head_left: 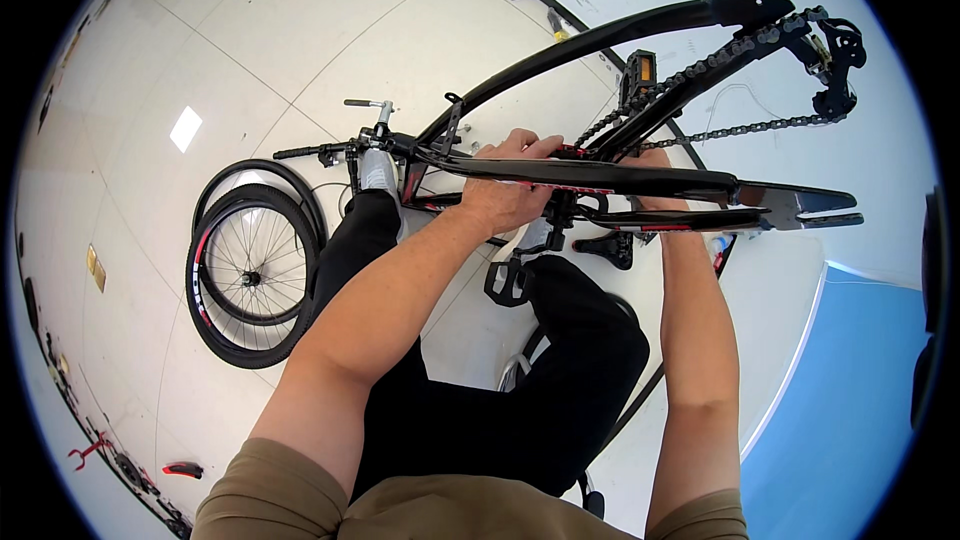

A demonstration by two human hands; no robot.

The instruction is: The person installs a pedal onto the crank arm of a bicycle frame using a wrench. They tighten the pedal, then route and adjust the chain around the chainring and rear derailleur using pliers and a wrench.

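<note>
A black bicycle frame [620, 178] with red accents lies across in front of me, its rear forks pointing right. My left hand [508, 190] is closed around its middle tubes, fingers over the top. My right hand [658, 190] reaches up beneath the rear tubes and grips there; most of its fingers are hidden. A chain [745, 128] runs slack to the rear derailleur [840, 65] at upper right. One pedal [510, 282] hangs near my knee; the other pedal [638, 78], with an orange reflector, is on the far side. The handlebar [318, 151] extends left, near my foot.
Left of my leg lie a spoked wheel [250, 278] and a black tyre [215, 178] behind it. Beneath the frame is a black saddle [607, 251]. A red-and-black tool [183, 469] is at lower left. Blue matting [850, 360] covers the right side.
</note>
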